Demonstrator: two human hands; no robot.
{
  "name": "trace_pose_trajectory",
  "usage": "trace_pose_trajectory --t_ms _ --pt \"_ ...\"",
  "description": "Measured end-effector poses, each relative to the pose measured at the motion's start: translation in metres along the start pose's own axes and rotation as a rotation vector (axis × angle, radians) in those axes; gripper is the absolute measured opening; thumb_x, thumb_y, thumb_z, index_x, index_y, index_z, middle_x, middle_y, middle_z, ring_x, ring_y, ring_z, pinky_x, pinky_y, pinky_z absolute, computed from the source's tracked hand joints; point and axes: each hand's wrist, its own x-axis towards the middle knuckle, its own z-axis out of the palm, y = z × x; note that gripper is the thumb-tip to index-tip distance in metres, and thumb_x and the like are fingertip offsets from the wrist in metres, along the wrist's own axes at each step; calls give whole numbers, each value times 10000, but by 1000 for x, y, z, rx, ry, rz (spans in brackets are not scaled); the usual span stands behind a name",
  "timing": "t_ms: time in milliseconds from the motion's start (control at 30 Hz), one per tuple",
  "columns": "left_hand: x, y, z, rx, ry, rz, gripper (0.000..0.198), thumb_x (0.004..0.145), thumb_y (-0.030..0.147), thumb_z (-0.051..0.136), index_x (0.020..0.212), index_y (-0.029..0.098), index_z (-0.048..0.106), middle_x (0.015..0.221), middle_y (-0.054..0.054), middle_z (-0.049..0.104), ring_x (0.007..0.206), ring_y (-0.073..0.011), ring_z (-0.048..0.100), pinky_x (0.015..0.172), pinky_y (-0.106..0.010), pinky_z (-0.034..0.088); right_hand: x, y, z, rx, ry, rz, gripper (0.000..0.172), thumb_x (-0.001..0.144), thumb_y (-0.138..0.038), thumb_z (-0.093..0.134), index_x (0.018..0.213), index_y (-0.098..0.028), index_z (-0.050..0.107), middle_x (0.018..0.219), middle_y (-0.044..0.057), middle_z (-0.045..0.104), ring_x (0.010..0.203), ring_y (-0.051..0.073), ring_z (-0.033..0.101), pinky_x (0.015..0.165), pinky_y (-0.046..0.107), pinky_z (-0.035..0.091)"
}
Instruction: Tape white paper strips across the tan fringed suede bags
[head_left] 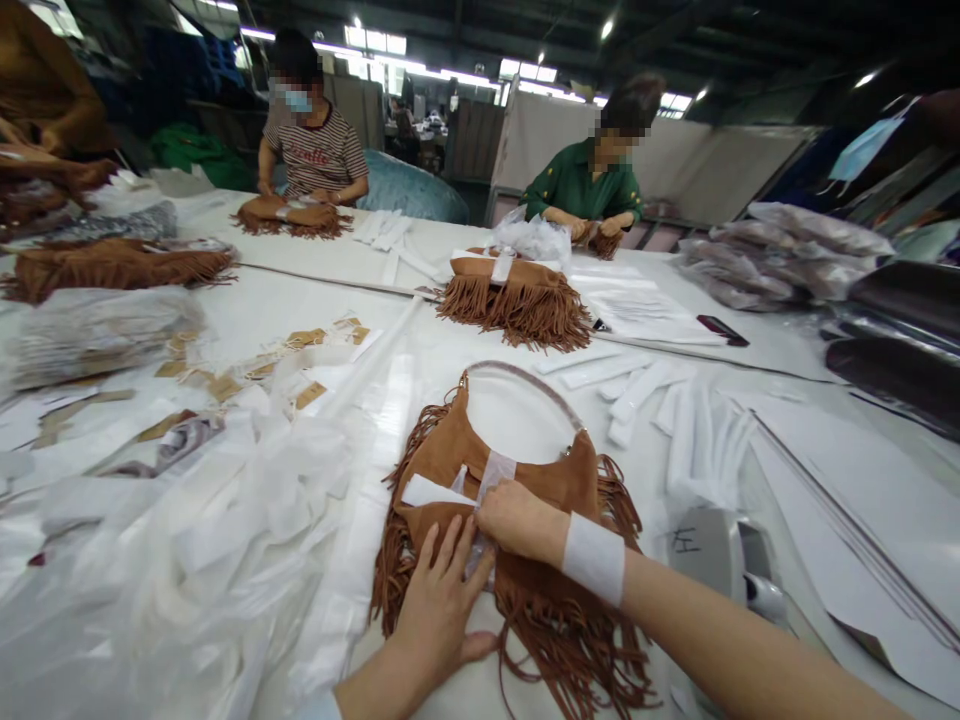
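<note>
A brown suede fringed handbag (435, 460) lies on the white table in front of me, its curved handle (529, 378) pointing away. My left hand (442, 600) rests on the bag's lower front, with the fingers spread out flat. Closed at the middle of the bag is my right hand (517, 515); its fingertips are hidden, so what they grip cannot be made out. A translucent white strip (496, 468) runs over the bag's top edge beside that hand. White paper (435, 492) sticks out of the bag's opening, left of my right knuckles. A white band (592, 558) circles my right wrist.
Crumpled plastic bags (225, 530) cover the left side, with tan tags (307, 395) beyond. White strips (705, 440) and a grey tape dispenser (712, 555) lie right. Another fringed bag (517, 290) sits ahead. Co-workers, including one in green (592, 190), handle brown items across the table.
</note>
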Motion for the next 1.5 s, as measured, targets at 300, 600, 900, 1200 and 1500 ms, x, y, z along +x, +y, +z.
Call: trace_pose_trajectory --t_ms 300,600,900,1200,1500 --pt "0 1 8 -6 -41 -8 945 731 745 510 1493 269 216 1567 -167 100 1430 -368 113 1119 -611 63 12 9 6 157 39 184 310 736 -228 733 999 -91 645 854 169 706 834 289 674 721 333 501" --pt "5 -6 7 6 -6 43 1014 711 811 457 1498 227 201 1558 -197 114 1428 -368 123 1106 -600 184 4 46 35 473 215 376 389 655 -494 787 820 -176 635 709 22 677 660 173 627 553 222 381" --pt "5 -5 5 116 101 31 805 818 665 494 1475 255 275 1551 -120 220 1395 -308 261 1076 -488 325 -49 9 49 628 527 546 319 973 -264 334 1007 -164 635 980 90 698 904 189 649 819 287 459" --pt "10 -13 -24 50 146 -49 498 882 273 523 1369 348 454 1519 -59 310 1289 -310 373 1003 -487 369 -52 -5 87 495 722 657 311 977 -325 362 1135 -162 575 1111 121 655 1036 253 590 872 399 450" --pt "39 -18 -29 21 223 -265 810 775 488 650 1460 223 310 1434 -126 420 1240 -358 383 1033 -564 274 -53 -2 95 450 748 634 322 999 -327 312 1116 -176 572 1064 103 658 971 221 578 815 363 421"
